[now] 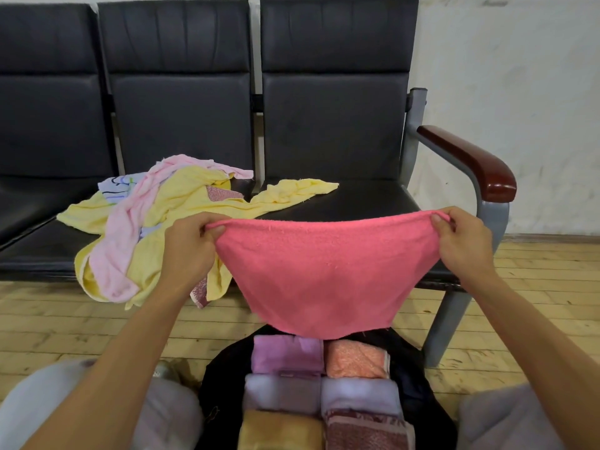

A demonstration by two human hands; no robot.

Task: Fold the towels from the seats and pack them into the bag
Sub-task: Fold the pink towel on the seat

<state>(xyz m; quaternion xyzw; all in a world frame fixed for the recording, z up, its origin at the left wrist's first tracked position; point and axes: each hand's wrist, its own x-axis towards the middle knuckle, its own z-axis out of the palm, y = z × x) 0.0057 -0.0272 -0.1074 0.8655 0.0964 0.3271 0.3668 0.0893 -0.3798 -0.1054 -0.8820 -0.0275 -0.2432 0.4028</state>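
Pink towel (324,274) spread above packed bag (220,384)

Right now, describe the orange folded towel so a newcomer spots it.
Black bag on the floor, under the held pink towel. Folded towels sit inside in two columns. The orange towel is top right in view, the only orange one.

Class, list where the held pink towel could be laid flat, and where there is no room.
Free: the right seat, between the yellow towel's tip and the armrest; the far-left seat, left of the towel pile. Crowded: the pile itself; the bag, filled with folded towels.
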